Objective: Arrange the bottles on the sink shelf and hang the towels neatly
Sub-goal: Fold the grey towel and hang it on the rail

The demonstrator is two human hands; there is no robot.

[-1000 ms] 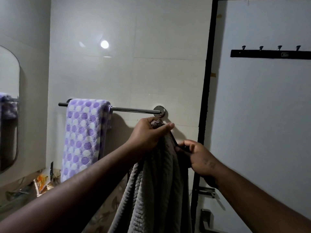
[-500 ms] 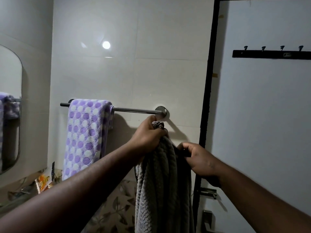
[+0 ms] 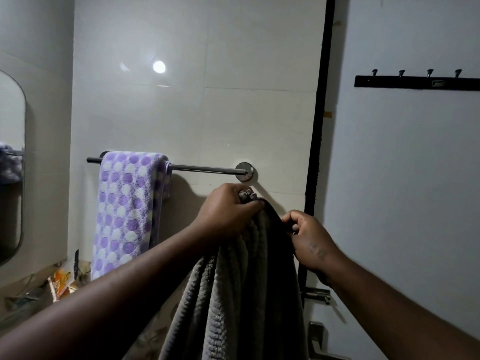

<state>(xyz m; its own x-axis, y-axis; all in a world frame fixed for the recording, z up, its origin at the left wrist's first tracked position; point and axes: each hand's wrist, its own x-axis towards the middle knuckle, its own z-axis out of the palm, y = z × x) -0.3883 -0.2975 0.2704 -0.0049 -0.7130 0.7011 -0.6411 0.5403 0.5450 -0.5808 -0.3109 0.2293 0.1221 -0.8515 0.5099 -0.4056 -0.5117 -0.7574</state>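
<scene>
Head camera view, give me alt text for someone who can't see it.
Two hands, left hand and right hand, grip the bunched top of a grey ribbed towel just below a chrome towel bar. A purple polka-dot towel hangs over the bar's left part.

A towel rail (image 3: 205,168) runs across the back wall, its mount at the right end. A dotted towel (image 3: 127,206) hangs over the rail's left part. Below and in front of the rail's right end, the left hand (image 3: 228,211) and right hand (image 3: 309,236) sit side by side on the top of a ribbed towel (image 3: 233,294), which hangs down between the forearms. A mirror (image 3: 11,165) is on the left wall. Right of the rail stands a door (image 3: 402,190) with a hook rack (image 3: 415,80) high on it. Low at the left, a shelf (image 3: 31,292) seems to hold small packets.
</scene>
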